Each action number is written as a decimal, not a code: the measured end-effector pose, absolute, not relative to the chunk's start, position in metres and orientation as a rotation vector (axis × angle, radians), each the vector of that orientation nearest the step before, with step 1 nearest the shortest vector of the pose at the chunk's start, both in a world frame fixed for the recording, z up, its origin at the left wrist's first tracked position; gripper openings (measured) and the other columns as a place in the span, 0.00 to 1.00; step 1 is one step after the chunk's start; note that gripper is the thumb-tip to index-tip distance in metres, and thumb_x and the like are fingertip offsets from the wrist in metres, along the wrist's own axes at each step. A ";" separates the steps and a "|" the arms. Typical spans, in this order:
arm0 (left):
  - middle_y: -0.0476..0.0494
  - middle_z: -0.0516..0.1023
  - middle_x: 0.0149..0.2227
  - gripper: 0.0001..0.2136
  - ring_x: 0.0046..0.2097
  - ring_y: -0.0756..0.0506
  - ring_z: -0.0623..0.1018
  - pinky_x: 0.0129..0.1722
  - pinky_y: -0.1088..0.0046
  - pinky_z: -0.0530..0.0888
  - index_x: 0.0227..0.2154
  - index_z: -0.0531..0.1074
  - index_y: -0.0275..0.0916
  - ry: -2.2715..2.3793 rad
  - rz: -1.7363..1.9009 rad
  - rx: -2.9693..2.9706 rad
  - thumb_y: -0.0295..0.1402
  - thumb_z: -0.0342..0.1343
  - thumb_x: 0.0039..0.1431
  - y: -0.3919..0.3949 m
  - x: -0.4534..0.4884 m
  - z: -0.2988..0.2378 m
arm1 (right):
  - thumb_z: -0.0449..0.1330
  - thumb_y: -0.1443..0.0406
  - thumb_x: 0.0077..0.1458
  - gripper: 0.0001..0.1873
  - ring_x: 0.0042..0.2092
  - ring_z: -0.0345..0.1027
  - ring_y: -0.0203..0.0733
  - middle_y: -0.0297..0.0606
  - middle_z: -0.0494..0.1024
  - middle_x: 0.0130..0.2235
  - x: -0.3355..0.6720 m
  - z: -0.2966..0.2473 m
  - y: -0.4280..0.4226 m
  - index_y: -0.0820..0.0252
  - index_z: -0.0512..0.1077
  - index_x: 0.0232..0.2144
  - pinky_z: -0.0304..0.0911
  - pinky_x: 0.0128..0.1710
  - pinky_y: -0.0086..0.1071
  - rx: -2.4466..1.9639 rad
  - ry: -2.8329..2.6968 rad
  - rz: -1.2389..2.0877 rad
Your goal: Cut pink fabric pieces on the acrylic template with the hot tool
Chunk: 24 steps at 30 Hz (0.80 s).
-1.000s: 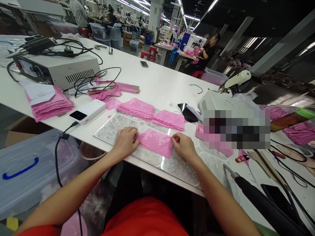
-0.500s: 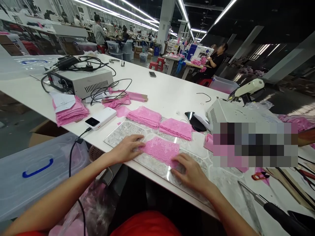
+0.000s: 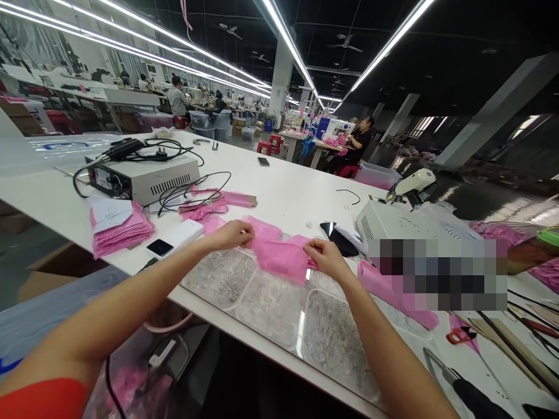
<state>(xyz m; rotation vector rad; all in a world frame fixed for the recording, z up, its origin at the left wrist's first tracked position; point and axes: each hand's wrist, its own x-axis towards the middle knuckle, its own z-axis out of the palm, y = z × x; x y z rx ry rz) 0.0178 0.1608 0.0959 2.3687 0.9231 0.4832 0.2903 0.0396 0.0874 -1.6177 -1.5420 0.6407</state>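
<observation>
A pink fabric piece (image 3: 282, 262) hangs between my two hands, over a glossy grey patterned board (image 3: 271, 305). My left hand (image 3: 238, 234) pinches its upper left corner. At the upper right corner, my right hand (image 3: 322, 253) is closed on it too, thumb against fingers. Just behind the lifted piece lie two stacks of pink fabric; the left stack (image 3: 262, 227) shows above the piece and the right one is mostly hidden by it and my right hand.
To the left are a white power bank (image 3: 186, 234), a paper-topped pink stack (image 3: 120, 230) and a grey control box (image 3: 152, 177) with coiled cable. A second grey machine (image 3: 393, 224) stands right, near a black-handled tool (image 3: 474, 396). A phone (image 3: 263, 161) lies farther back.
The pink piece lay flat on the board under my hands. Both hands have lifted it by its corners and moved it away from me toward the stacks. My view has tilted up.
</observation>
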 end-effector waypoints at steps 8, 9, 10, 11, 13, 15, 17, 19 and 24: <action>0.46 0.77 0.27 0.09 0.30 0.46 0.75 0.32 0.73 0.70 0.27 0.73 0.38 1.221 0.762 2.399 0.37 0.51 0.52 0.236 0.007 0.123 | 0.56 0.62 0.49 0.07 0.32 0.64 0.34 0.33 0.74 0.28 0.267 0.109 0.146 0.59 0.71 0.26 0.60 0.36 0.31 -1.522 -1.568 0.429; 0.46 0.76 0.26 0.09 0.30 0.45 0.75 0.33 0.72 0.70 0.24 0.72 0.39 1.223 0.756 2.420 0.37 0.52 0.51 0.235 0.001 0.118 | 0.56 0.63 0.48 0.06 0.32 0.64 0.34 0.33 0.74 0.28 0.263 0.103 0.147 0.59 0.72 0.25 0.60 0.36 0.31 -1.521 -1.594 0.432; 0.46 0.76 0.26 0.08 0.31 0.44 0.75 0.35 0.70 0.71 0.22 0.72 0.39 1.217 0.742 2.442 0.37 0.54 0.49 0.232 -0.005 0.112 | 0.57 0.64 0.47 0.05 0.31 0.64 0.34 0.33 0.74 0.27 0.259 0.095 0.145 0.59 0.72 0.25 0.60 0.36 0.31 -1.523 -1.623 0.450; 0.45 0.76 0.26 0.08 0.32 0.43 0.75 0.37 0.69 0.72 0.21 0.72 0.39 1.206 0.724 2.462 0.37 0.55 0.47 0.228 -0.010 0.106 | 0.58 0.64 0.45 0.05 0.30 0.64 0.34 0.32 0.75 0.27 0.258 0.086 0.140 0.58 0.73 0.26 0.60 0.35 0.31 -1.526 -1.644 0.467; 0.41 0.78 0.32 0.08 0.37 0.40 0.77 0.42 0.64 0.72 0.23 0.73 0.39 1.180 0.709 2.501 0.37 0.55 0.48 0.219 -0.015 0.094 | 0.58 0.64 0.45 0.08 0.30 0.64 0.34 0.31 0.76 0.28 0.263 0.071 0.126 0.57 0.75 0.30 0.61 0.35 0.31 -1.544 -1.640 0.482; 0.39 0.78 0.39 0.10 0.42 0.39 0.76 0.47 0.61 0.71 0.29 0.76 0.38 1.125 0.702 2.544 0.37 0.53 0.52 0.207 -0.009 0.087 | 0.57 0.62 0.47 0.10 0.30 0.65 0.35 0.33 0.76 0.28 0.279 0.061 0.106 0.58 0.75 0.31 0.61 0.35 0.31 -1.576 -1.595 0.480; 0.39 0.76 0.44 0.11 0.46 0.40 0.76 0.52 0.60 0.70 0.33 0.76 0.39 1.018 0.664 2.595 0.36 0.51 0.57 0.195 0.011 0.082 | 0.55 0.61 0.47 0.11 0.30 0.65 0.35 0.34 0.76 0.28 0.301 0.057 0.085 0.59 0.75 0.28 0.60 0.33 0.31 -1.620 -1.546 0.480; 0.42 0.76 0.45 0.09 0.48 0.42 0.75 0.53 0.63 0.69 0.36 0.77 0.40 0.868 0.571 2.643 0.34 0.52 0.59 0.183 0.042 0.079 | 0.57 0.60 0.44 0.10 0.28 0.62 0.35 0.33 0.74 0.25 0.322 0.055 0.065 0.60 0.74 0.25 0.58 0.31 0.31 -1.670 -1.503 0.473; 0.41 0.74 0.48 0.11 0.48 0.44 0.75 0.49 0.59 0.74 0.45 0.72 0.36 0.648 0.309 2.683 0.36 0.56 0.64 0.169 0.120 0.065 | 0.59 0.60 0.40 0.11 0.25 0.60 0.34 0.31 0.72 0.22 0.348 0.042 0.038 0.60 0.75 0.25 0.56 0.29 0.30 -1.717 -1.452 0.527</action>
